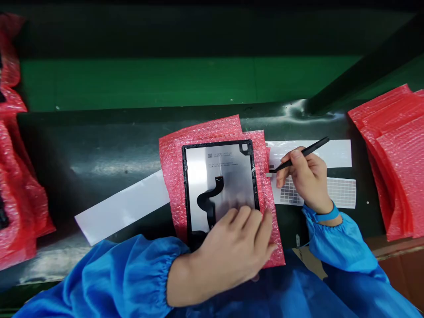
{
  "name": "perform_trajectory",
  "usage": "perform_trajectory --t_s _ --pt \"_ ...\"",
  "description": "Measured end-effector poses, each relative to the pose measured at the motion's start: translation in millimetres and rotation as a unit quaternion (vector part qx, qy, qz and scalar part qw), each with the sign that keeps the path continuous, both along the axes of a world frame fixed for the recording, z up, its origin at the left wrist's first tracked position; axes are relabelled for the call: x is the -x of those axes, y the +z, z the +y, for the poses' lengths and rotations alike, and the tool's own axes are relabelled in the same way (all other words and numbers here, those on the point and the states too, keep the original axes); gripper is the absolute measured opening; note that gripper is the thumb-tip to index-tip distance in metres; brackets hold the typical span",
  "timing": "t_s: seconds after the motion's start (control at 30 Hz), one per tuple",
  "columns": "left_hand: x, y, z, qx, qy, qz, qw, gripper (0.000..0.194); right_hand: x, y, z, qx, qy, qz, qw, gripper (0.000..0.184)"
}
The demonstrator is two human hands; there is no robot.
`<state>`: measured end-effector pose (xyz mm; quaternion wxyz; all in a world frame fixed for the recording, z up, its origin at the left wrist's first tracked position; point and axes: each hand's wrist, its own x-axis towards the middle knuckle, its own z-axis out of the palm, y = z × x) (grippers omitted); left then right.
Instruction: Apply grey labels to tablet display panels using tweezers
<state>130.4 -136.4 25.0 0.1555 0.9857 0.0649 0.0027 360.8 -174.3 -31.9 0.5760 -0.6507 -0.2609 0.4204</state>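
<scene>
The tablet display panel (236, 190) lies on red bubble wrap (175, 185), its lower right under the left hand (233, 245), whose grip I cannot tell; rightward, the right hand (308, 179) pinches black tweezers (311, 149).

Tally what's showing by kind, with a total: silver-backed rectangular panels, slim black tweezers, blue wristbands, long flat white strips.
Silver-backed rectangular panel: 1
Slim black tweezers: 1
Blue wristband: 1
Long flat white strips: 3 (one left of the panel, two right)
Total: 6
</scene>
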Motion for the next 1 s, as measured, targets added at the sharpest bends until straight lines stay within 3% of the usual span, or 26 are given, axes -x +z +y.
perform_trajectory --t_s 0.1,0.2,1.0 --pt "2.0 -6.7 8.0 -0.017 0.077 0.034 0.996 0.054 17.3 3.3 0.4 -0.003 0.037 0.035 0.999 0.039" --pt "-0.1 -13.9 13.6 -0.036 0.099 0.009 0.994 0.055 28.9 6.1 4.0 0.000 0.052 0.039 0.998 0.041" --pt "-4.3 -17.3 18.6 -0.019 0.103 -0.022 0.994 0.049 33.1 8.5 7.2 -0.004 0.058 0.011 0.998 0.038"
